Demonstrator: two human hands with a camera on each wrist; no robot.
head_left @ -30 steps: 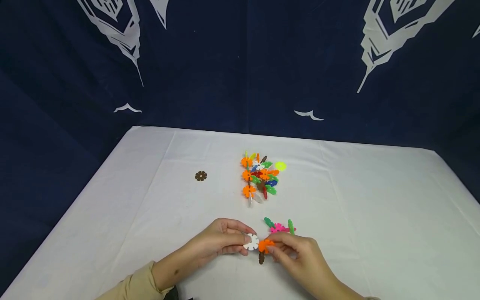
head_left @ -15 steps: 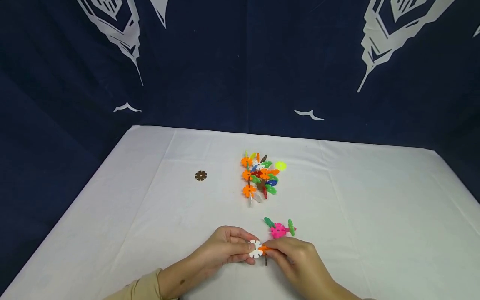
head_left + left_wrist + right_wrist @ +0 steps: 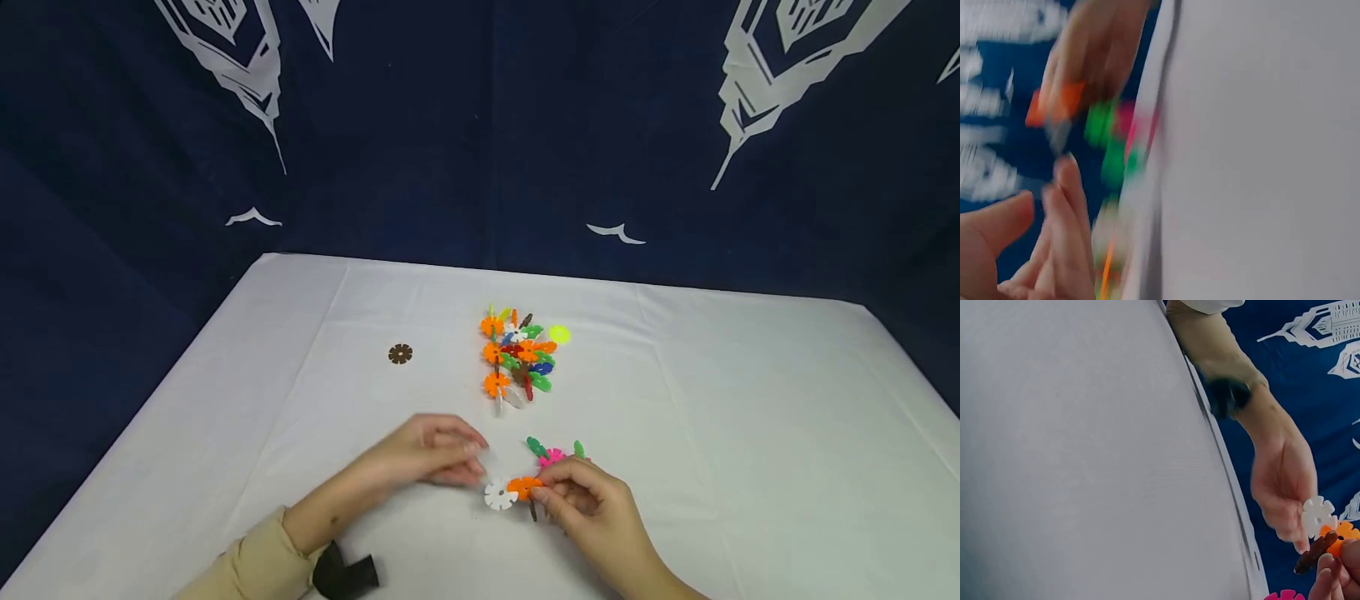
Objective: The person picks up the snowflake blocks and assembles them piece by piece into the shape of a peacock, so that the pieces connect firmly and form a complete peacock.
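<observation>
My right hand [image 3: 592, 500] pinches an orange notched disc [image 3: 522, 487] between thumb and fingers above the near part of the table. Joined to it are a white notched disc [image 3: 499, 495] on its left and a brown notched disc [image 3: 1316, 552] sticking out below. My left hand [image 3: 438, 450] is apart from these pieces, just up and left of the white disc, with loosely bent fingers and nothing between them. Behind the right hand lies a small joined group with a pink disc [image 3: 552, 458] and green discs, partly hidden by that hand. The left wrist view is blurred.
A larger cluster of joined coloured discs [image 3: 517, 354] lies farther back on the white tablecloth [image 3: 750, 417]. Beside it is a loose yellow disc [image 3: 559, 334]; a loose brown disc [image 3: 401, 354] lies to its left. A dark blue patterned curtain [image 3: 420, 125] hangs behind the table.
The left hand has let go of the white disc and moved up and left. The white disc now hangs from the orange one in the right hand, which has stayed nearly in place.
</observation>
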